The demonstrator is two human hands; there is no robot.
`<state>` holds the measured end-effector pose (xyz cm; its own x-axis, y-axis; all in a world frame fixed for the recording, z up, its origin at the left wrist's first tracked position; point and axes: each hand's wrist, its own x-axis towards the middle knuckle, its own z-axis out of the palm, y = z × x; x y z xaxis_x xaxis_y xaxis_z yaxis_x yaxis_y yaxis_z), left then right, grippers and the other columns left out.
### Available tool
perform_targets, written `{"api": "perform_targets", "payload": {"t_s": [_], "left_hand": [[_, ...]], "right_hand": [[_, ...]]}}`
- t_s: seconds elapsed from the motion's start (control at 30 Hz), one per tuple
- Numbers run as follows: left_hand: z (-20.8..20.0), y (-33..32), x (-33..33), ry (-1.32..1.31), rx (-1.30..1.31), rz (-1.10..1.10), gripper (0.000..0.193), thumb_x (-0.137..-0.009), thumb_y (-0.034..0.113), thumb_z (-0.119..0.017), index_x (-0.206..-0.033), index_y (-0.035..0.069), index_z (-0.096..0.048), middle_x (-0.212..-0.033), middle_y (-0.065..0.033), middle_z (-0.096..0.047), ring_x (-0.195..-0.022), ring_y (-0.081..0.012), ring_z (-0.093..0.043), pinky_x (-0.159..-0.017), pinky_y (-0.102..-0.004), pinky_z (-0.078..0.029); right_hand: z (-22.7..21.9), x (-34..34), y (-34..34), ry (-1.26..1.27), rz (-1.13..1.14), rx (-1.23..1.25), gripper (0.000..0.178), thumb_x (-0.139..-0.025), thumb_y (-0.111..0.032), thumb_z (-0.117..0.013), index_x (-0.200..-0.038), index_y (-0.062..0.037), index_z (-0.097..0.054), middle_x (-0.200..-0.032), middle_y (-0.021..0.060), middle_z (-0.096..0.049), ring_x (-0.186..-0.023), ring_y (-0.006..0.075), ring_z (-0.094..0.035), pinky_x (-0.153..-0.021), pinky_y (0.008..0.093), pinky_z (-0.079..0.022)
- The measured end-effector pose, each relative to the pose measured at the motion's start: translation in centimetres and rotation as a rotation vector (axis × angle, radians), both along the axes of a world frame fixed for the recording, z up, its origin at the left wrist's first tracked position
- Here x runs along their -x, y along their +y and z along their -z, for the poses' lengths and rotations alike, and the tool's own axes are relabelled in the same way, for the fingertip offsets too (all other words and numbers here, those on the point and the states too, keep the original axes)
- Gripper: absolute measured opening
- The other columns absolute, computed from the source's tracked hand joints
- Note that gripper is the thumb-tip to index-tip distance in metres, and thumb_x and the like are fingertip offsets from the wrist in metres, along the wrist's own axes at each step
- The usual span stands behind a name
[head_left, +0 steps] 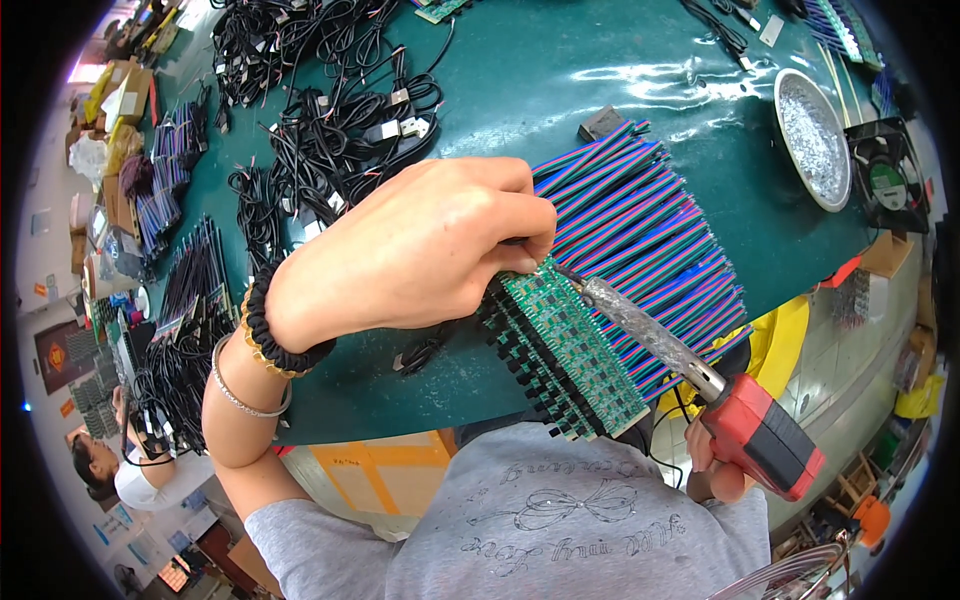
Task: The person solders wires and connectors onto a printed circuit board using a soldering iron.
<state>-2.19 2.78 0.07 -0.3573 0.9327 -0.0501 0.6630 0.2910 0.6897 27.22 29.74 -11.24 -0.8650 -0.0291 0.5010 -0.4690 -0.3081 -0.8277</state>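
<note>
My left hand (pixel 430 235) is closed in a pinch over the far end of a row of green circuit boards (pixel 580 340). Whatever its fingertips hold is hidden behind the fingers. My right hand (pixel 712 468) grips a soldering gun (pixel 765 435) with a red and black handle and a grey, crusted metal barrel. Its tip reaches the boards just beside my left fingertips. From the boards, bundles of striped blue, red, green and black ribbon wires (pixel 640 250) fan out to the right. Black connectors (pixel 540 385) line the boards' left side.
Heaps of black cables (pixel 340 130) with plugs cover the table's far left. At the right stand a bowl (pixel 812 140) of silvery material and a black fan (pixel 888 180). A small dark block (pixel 601 123) lies beyond the wires. Another person (pixel 150 480) sits at the left.
</note>
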Motion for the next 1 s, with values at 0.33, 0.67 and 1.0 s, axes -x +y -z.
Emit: {"api": "perform_targets", "payload": {"t_s": [0.33,0.67,1.0], "left_hand": [[-0.1,0.1,0.1,-0.004,0.016,0.003,0.011,-0.077,-0.004,-0.068,-0.086,0.0,-0.063,-0.084,-0.0117,-0.059,-0.078,-0.0301,-0.061,-0.068,-0.036,-0.049],[-0.1,0.0,0.1,-0.017,0.006,0.006,0.011,-0.077,-0.005,-0.068,-0.086,0.0,-0.063,-0.083,-0.0118,-0.059,-0.077,-0.03,-0.061,-0.066,-0.036,-0.05],[-0.3,-0.2,-0.1,0.004,0.004,-0.002,0.01,-0.077,-0.004,-0.068,-0.085,0.0,-0.062,-0.084,-0.0116,-0.058,-0.078,-0.0298,-0.061,-0.067,-0.0362,-0.05]], "right_hand": [[-2.9,-2.0,-0.6,-0.524,0.207,-0.295,0.053,-0.07,-0.046,-0.088,-0.081,0.0004,-0.065,-0.079,0.0069,-0.067,-0.067,0.0135,-0.061,-0.062,0.0264,-0.047],[-0.6,-0.8,-0.2,-0.068,0.079,-0.083,0.02,-0.077,-0.014,-0.08,-0.077,-0.0065,-0.062,-0.07,0.0047,-0.065,-0.058,0.0182,-0.063,-0.061,0.0364,-0.055],[-0.5,-0.2,-0.7,-0.139,0.043,0.045,0.023,-0.074,-0.01,-0.081,-0.078,-0.0006,-0.06,-0.069,0.0102,-0.063,-0.056,0.019,-0.06,-0.053,0.0309,-0.05]]}}
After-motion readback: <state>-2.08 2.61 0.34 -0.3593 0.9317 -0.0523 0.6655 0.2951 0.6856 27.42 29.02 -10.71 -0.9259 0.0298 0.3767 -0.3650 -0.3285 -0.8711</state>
